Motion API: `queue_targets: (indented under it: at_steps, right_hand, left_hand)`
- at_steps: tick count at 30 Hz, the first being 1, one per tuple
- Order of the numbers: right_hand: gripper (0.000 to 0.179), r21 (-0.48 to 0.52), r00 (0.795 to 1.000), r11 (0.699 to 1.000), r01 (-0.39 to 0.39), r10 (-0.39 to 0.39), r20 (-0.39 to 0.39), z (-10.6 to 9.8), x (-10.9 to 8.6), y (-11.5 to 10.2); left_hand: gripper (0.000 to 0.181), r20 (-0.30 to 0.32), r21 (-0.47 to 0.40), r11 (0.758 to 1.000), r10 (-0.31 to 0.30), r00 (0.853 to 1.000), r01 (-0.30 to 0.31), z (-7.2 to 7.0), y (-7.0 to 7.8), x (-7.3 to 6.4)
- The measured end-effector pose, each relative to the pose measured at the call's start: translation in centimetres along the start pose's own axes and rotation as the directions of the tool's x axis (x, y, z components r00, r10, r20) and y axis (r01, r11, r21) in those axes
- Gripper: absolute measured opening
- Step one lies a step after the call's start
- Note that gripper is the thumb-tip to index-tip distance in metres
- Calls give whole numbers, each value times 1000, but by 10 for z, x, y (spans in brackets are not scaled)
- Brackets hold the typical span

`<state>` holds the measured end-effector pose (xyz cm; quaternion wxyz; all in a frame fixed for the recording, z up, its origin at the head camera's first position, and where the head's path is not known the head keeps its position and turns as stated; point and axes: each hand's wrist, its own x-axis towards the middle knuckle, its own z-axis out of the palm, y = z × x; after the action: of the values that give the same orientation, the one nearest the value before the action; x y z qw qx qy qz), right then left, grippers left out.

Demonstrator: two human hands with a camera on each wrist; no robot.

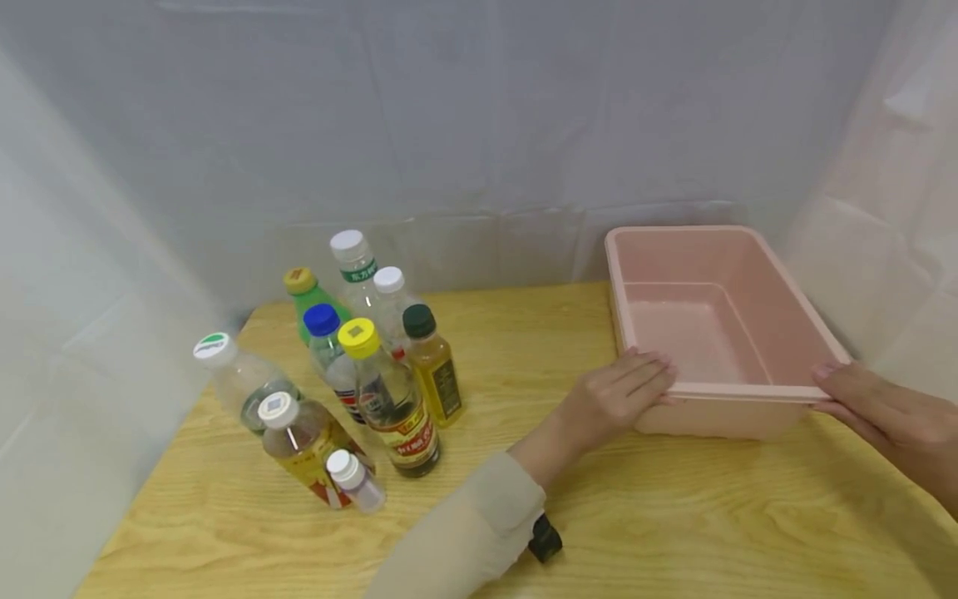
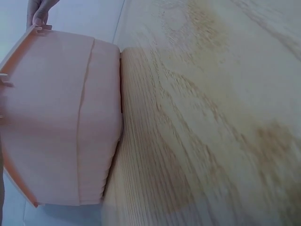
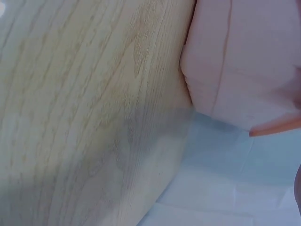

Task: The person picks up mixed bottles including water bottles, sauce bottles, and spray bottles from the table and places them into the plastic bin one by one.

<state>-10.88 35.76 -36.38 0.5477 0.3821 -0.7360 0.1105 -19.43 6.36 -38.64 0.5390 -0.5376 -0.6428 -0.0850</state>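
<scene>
A pink plastic tub (image 1: 718, 233) stands empty at the right of the wooden table (image 1: 674, 516). My left hand (image 1: 651, 378) holds its near-left corner, fingers laid over the rim and thumb hidden. My right hand (image 1: 827, 383) pinches the near-right corner, thumb on top of the rim. The left wrist view shows the tub's outer wall (image 2: 61, 117) from the side, with the right hand's fingers (image 2: 37, 12) at the far rim. In the right wrist view only the tub's corner (image 3: 244, 56) and the table (image 3: 70, 117) appear.
Several capped bottles stand clustered at the table's left, among them a yellow-capped dark bottle (image 1: 389, 408), a green-capped amber bottle (image 1: 434, 366) and a small white-capped one (image 1: 355, 481). White sheeting walls the back and sides. Bare wood lies between the bottles and the tub.
</scene>
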Motion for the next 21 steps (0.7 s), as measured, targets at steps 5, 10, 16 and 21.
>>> queue_targets:
  at_steps: [5, 10, 16, 21]
  right_hand:
    - [36, 26, 997, 999, -34, 35, -73, 8, 1, -3]
    - [36, -10, 997, 1000, -7, 6, -78, 15, 11, -10]
    - [36, -33, 995, 999, -5, 2, -97, 21, 19, -18]
    - [37, -32, 994, 999, -10, 7, -109, 23, 19, -21]
  left_hand:
    - [30, -9, 5, 1000, 6, 1000, -6, -7, -3, -5]
    - [30, -10, 18, 1000, 19, 1000, -19, -14, -7, -11]
    - [29, -5, 7, 1000, 15, 1000, -15, -21, -12, -16]
    - [28, -18, 13, 1000, 25, 1000, -25, -26, -15, -20]
